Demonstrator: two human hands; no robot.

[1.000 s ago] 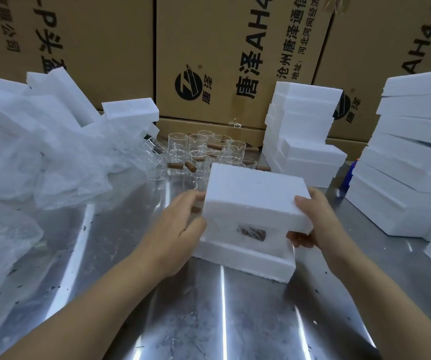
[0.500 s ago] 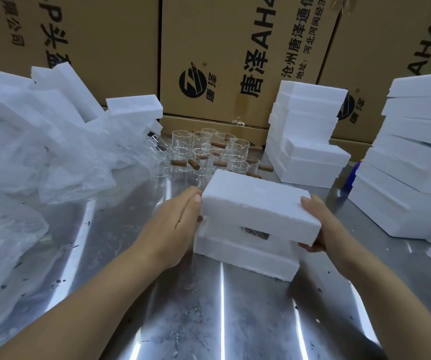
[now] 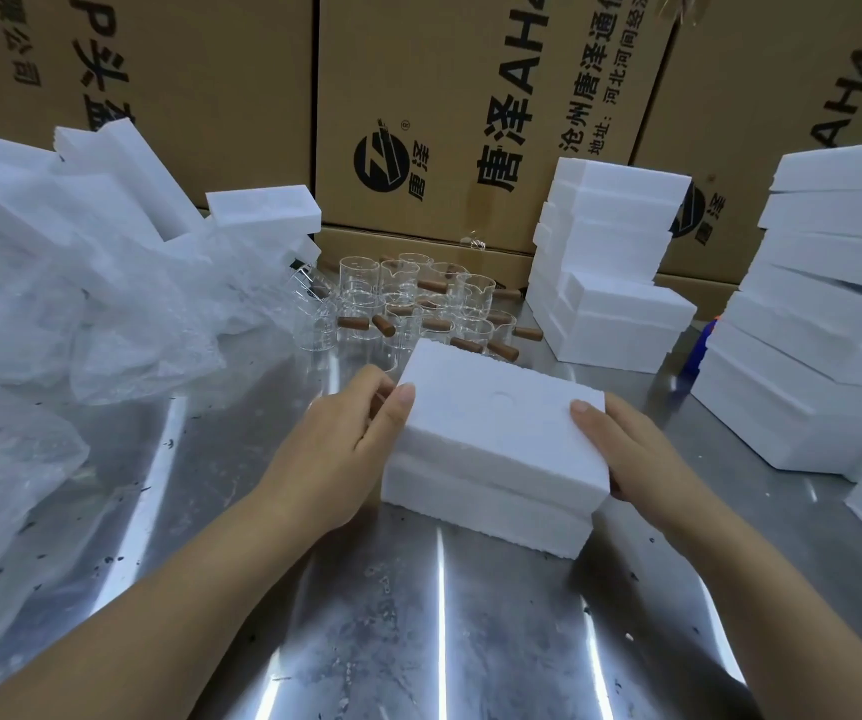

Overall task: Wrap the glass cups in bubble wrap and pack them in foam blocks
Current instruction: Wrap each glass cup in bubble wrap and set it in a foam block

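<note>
A white foam block lid (image 3: 496, 423) lies flat on its matching lower foam block (image 3: 480, 517) in the middle of the steel table (image 3: 366, 641). My left hand (image 3: 340, 449) grips the lid's left end, thumb on the top edge. My right hand (image 3: 631, 454) grips its right end, thumb on top. Whatever sits inside the closed blocks is hidden. Several glass cups with brown wooden handles (image 3: 408, 309) stand behind the blocks. Crumpled bubble wrap (image 3: 80, 324) is heaped at the left.
Stacks of foam blocks stand at back centre-right (image 3: 610, 272) and along the right edge (image 3: 829, 330); more foam blocks (image 3: 262, 210) lean at back left. Cardboard boxes (image 3: 470, 111) wall off the rear. A blue object (image 3: 699, 350) sits between the stacks.
The tilted lid has come down flat onto the lower block, closing the gap that showed a dark thing inside. Both hands stayed on its ends.
</note>
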